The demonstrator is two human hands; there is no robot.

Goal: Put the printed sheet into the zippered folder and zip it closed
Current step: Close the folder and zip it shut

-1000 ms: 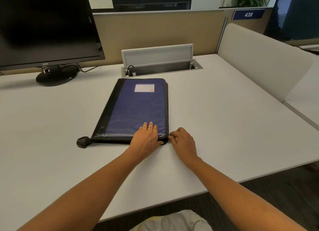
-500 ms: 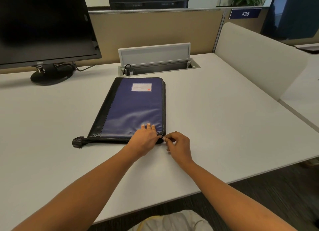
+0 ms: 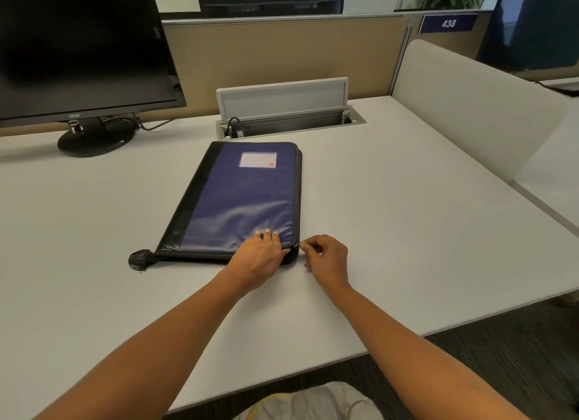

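A blue zippered folder (image 3: 244, 200) with a black spine and a white label lies closed flat on the white desk (image 3: 391, 231). My left hand (image 3: 260, 256) rests palm down on its near right corner, fingers spread slightly on the cover. My right hand (image 3: 326, 256) sits just right of that corner, thumb and forefinger pinched on the small metal zipper pull (image 3: 302, 244). A black zipper tail (image 3: 139, 259) sticks out at the near left corner. No printed sheet is visible.
A black monitor (image 3: 84, 49) on a round stand sits at the back left. An open cable tray with a raised lid (image 3: 282, 103) is behind the folder. A beige partition (image 3: 470, 106) borders the desk's right side.
My right hand has shifted from the folder's near edge round the corner to its right side, pinching the zipper pull. My left hand stays pressed on the corner.
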